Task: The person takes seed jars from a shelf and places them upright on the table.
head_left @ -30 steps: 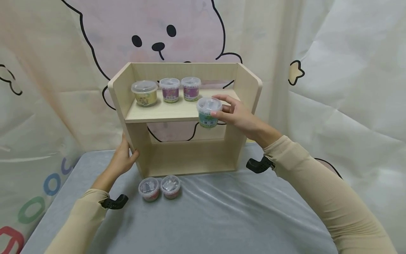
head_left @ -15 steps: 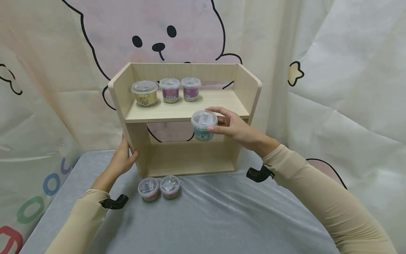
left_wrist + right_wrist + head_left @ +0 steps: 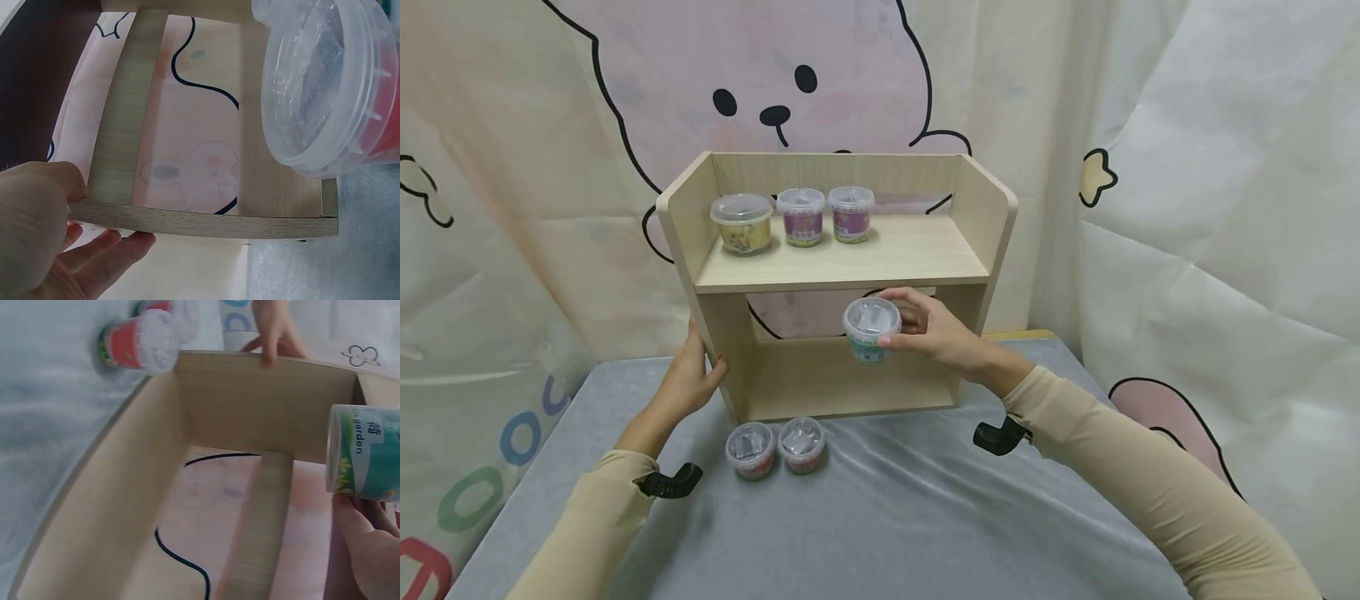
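Observation:
My right hand (image 3: 936, 335) grips a small clear-lidded plastic tub with a teal label (image 3: 870, 331) by its side, in front of the lower opening of a pale wooden shelf (image 3: 850, 268). The right wrist view shows the teal tub (image 3: 369, 452) from its side, thumb against it. My left hand (image 3: 688, 375) holds the left side panel's edge; in the left wrist view the thumb is inside and the fingers (image 3: 115, 259) outside. On the upper board stand a yellow-labelled tub (image 3: 742, 225) and two purple-labelled tubs, the left one (image 3: 802, 218) and right one (image 3: 852, 215).
Two red-labelled lidded tubs, the left one (image 3: 751, 451) and right one (image 3: 802, 445), stand on the grey cloth-covered table (image 3: 925, 517) before the shelf's front left. Printed curtains (image 3: 1045, 100) hang behind and beside the table.
The right hand has brought the teal tub down from the upper board's front edge, slightly leftward, to the lower opening. The left hand stays on the side panel.

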The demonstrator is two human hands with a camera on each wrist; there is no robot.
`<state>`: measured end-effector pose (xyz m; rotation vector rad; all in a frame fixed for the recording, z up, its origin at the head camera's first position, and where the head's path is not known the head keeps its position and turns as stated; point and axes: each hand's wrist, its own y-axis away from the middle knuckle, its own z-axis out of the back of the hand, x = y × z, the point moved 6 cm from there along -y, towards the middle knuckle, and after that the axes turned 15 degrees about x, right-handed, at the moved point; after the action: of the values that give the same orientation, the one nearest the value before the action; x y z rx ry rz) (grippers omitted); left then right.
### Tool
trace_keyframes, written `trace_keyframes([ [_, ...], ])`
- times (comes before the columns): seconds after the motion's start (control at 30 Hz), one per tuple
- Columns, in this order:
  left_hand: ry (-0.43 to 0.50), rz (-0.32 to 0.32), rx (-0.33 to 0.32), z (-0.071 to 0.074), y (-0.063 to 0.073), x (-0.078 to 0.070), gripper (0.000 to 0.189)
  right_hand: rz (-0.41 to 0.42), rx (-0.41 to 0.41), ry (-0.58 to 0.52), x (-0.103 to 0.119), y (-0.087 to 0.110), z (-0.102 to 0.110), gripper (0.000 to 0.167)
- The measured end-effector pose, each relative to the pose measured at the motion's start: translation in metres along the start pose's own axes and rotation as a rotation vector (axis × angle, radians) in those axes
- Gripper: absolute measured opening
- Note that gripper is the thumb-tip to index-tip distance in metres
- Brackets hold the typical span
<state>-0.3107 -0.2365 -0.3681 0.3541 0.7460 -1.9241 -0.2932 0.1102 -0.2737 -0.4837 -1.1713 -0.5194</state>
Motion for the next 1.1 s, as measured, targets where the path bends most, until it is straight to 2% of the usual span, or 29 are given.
trace_keyframes([
  [0.3,0.008,0.006,-0.003,0.0,0.001,0.0,0.087,-0.017,-0.025,-0.05,-0.021,-0.002,-0.006,0.059],
  [0.8,0.002,0.013,0.021,-0.001,0.003,0.001,0.088,-0.06,0.05,-0.11,-0.056,-0.001,-0.026,0.062],
  [0.97,-0.009,-0.003,0.002,-0.003,0.007,-0.001,0.089,-0.101,0.066,-0.103,-0.072,0.0,-0.034,0.063],
  [1.1,-0.02,-0.007,-0.009,-0.002,0.003,-0.002,0.089,-0.112,0.059,-0.111,-0.082,-0.001,-0.036,0.065],
])
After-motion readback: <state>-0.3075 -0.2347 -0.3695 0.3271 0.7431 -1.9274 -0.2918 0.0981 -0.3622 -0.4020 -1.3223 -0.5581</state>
